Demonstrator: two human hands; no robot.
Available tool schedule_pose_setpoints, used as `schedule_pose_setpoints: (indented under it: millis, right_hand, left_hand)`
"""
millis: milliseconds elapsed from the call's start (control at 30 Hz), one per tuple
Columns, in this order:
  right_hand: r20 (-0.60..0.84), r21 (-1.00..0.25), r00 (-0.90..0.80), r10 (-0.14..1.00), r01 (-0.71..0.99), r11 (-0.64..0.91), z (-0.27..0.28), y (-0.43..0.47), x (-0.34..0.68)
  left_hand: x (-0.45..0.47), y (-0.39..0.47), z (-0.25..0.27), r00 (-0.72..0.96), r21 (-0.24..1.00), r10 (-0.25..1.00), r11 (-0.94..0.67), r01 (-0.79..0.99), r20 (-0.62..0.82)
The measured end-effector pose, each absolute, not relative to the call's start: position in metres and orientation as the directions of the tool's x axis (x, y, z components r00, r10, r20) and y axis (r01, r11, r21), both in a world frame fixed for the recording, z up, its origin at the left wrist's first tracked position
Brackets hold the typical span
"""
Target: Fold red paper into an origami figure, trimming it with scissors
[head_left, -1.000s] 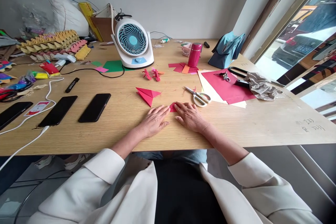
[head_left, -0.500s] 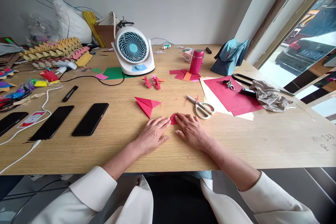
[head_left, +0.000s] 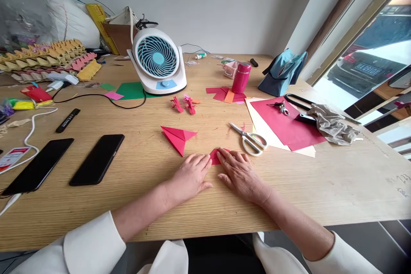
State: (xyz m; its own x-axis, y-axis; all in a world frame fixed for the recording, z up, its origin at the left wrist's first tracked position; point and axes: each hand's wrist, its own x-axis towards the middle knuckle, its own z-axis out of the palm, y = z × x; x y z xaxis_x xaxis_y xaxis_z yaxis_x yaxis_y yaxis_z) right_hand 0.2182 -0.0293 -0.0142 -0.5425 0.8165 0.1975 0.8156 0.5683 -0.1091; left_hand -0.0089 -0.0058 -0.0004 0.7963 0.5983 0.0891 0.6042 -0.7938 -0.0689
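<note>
A small piece of folded red paper [head_left: 214,158] lies flat on the wooden table [head_left: 154,218], partly hidden under my fingers. My left hand [head_left: 192,176] rests on its left side, fingers stretched out and fingertips touching the paper. From the right, my right hand [head_left: 239,174] lies flat with its fingers over the paper's right part. Just beyond my left hand is a pointed red folded paper shape [head_left: 178,138]. White-handled scissors [head_left: 252,139] lie partly open beyond my right hand.
Two black phones [head_left: 96,159] and a marker [head_left: 67,120] lie at left. A white fan [head_left: 157,62] stands behind small red paper figures [head_left: 183,105]. Farther right are a pink flask [head_left: 241,78], red paper sheets [head_left: 285,122], a crumpled cloth [head_left: 335,124] and a blue bag [head_left: 282,72].
The view has shifted, so the table's things sit lower and its left side is farther left. Both hands stay on the folded red paper with little visible movement.
</note>
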Motion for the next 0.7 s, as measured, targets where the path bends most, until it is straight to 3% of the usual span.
schedule_pose_setpoints:
  millis: [167,333,467,700]
  right_hand:
    - [0.201,-0.116,-0.538,0.819,0.817,0.565,-0.010,-0.030,0.218]
    - [0.137,-0.041,-0.550,0.824,0.828,0.559,0.002,-0.027,0.202]
    - [0.161,-0.040,-0.586,0.794,0.800,0.598,0.004,-0.025,0.189]
    - [0.170,-0.234,-0.592,0.787,0.752,0.616,-0.006,-0.022,0.199]
  left_hand:
    - [0.006,-0.010,-0.008,0.776,-0.147,0.621,-0.762,0.631,0.114]
    - [0.011,-0.021,-0.020,0.736,-0.231,0.646,-0.699,0.677,0.202]
    - [0.007,-0.025,-0.017,0.734,-0.132,0.657,-0.723,0.678,0.174]
    - [0.001,-0.022,-0.010,0.603,-0.031,0.791,-0.603,0.797,0.104]
